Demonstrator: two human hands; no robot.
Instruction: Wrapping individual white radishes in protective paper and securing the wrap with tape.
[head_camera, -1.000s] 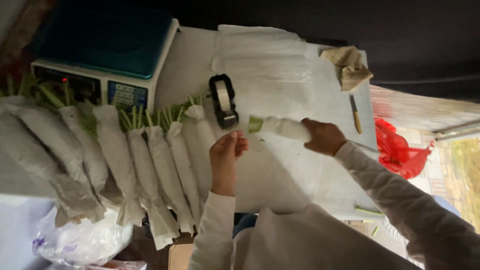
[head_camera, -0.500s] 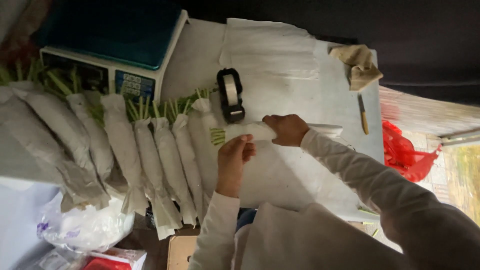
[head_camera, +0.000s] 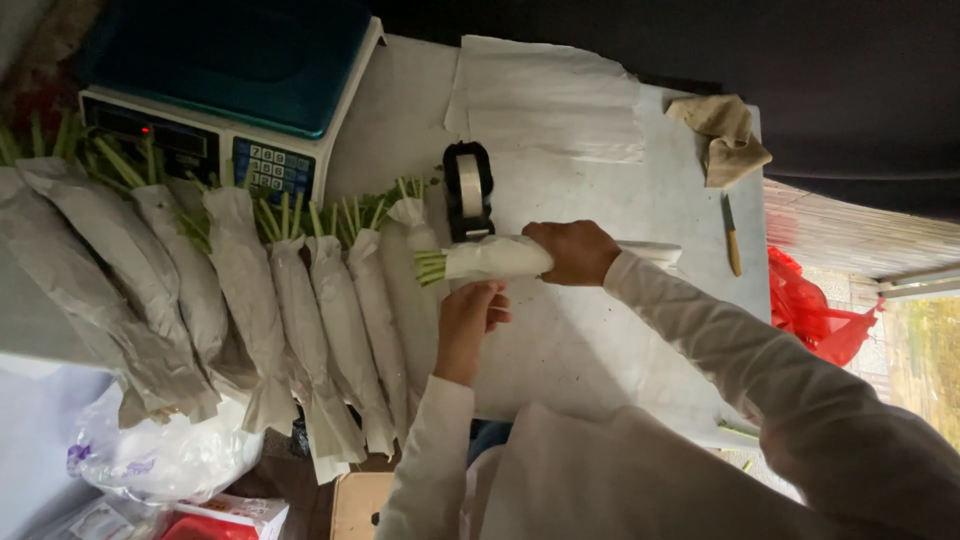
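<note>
Near edge: a stack of white paper sheets (head_camera: 600, 470) lies on the counter (head_camera: 600, 350) in front of the person.

Left hand (head_camera: 470, 322): just below the paper-wrapped bundle (head_camera: 500, 258), fingers curled at its underside; whether they press the paper I cannot tell.

Right hand (head_camera: 572, 252): grip closed round the bundle's middle, holding it level above the counter, green stems (head_camera: 430, 266) poking out to the left.

Judgement: the wrap should stay tight at the stem end. Best to keep the right hand clamped while the left smooths the loose paper edge, so it does not unroll.

Just beyond: tape dispenser (head_camera: 468, 190), within easy reach.

Left: a row of finished wrapped bundles (head_camera: 290, 320).

Far left: weighing scale (head_camera: 220, 90).
</note>
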